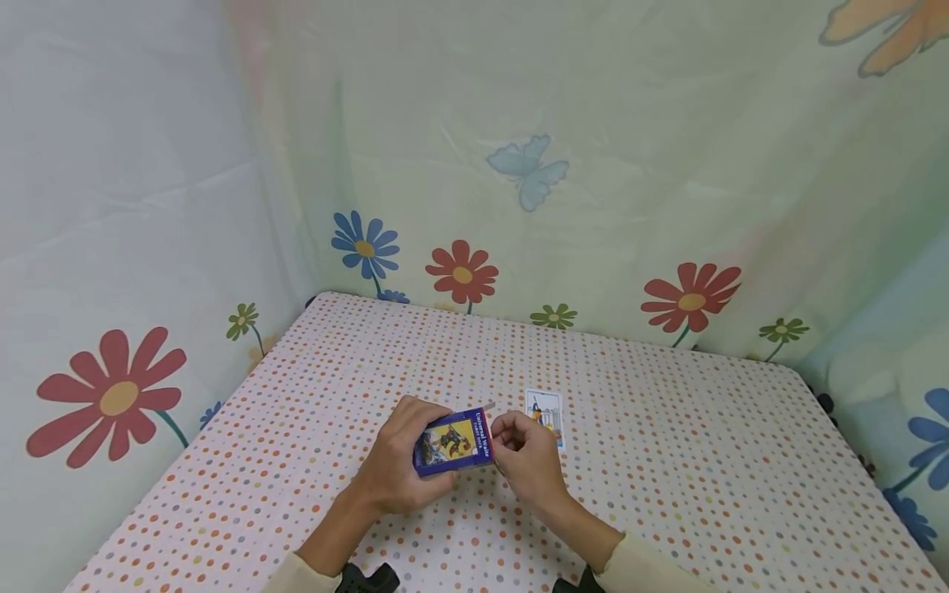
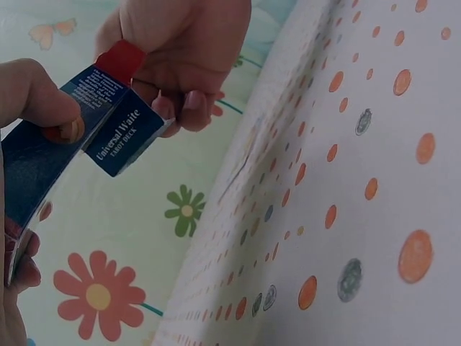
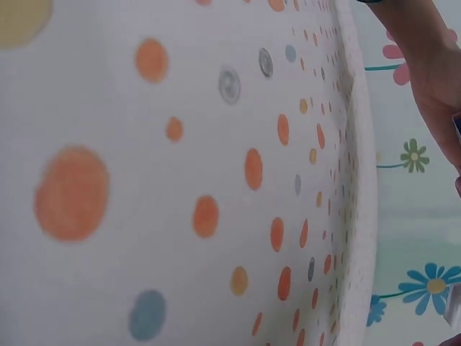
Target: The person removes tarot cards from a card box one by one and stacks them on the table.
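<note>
A dark blue tarot card box [image 1: 452, 442], printed "Universal Waite Tarot Deck", is gripped by my left hand [image 1: 400, 461], with the thumb along its near side. In the left wrist view the box [image 2: 97, 108] has its end flap [image 2: 130, 137] folded out and a red side flap [image 2: 122, 61] sticking up. At that end, my right hand [image 1: 530, 461] has its fingers curled and pinches the flap's edge; the thumb's contact is partly hidden. A picture card [image 1: 547, 405] with a white border lies on the table just beyond the right hand, which covers part of it.
A polka-dot cloth covers the table [image 1: 667, 461]. Behind it hangs a curtain [image 1: 415, 123] printed with flowers and butterflies, and another curtain side closes off the left. Dark wrist straps [image 1: 366, 578] show at the bottom of the head view.
</note>
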